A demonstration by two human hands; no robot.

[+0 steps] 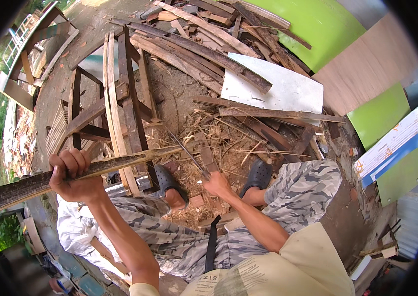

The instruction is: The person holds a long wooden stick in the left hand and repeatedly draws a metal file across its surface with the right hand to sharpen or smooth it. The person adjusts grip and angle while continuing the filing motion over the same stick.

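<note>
As the head view looks down over camouflage trousers (pixel 298 185) and 2 dark clogs (pixel 170 183), a long wooden plank (pixel 115 166) runs from the far left, across the person's left side, to a spot above the shavings (pixel 194 195) between the feet. It is probably stiff and fairly dense, so its length should make the free end swing or dip if held at 1 point only. Its dry, coarse surface looks unlikely to slip and hard to break, though splinters seem likely along the rough edge. The steadiest hold would be near mid-length, with the fingers over the top edge; the broad left end offers another good place.

The left hand (pixel 73 171) sits left of the middle, its fingers wrapped over that edge and clamped on the wood. The right hand (pixel 217 184) has its fingers closed together around the end of a thin metal tool (pixel 187 152), which slants up toward the plank's narrow right end; whether the 2 touch, I cannot tell.

In looks, the plank is blackish and weathered on its left part, paler tan along the lower edge, and yellowish brown toward the right, where its outline turns uneven.
</note>
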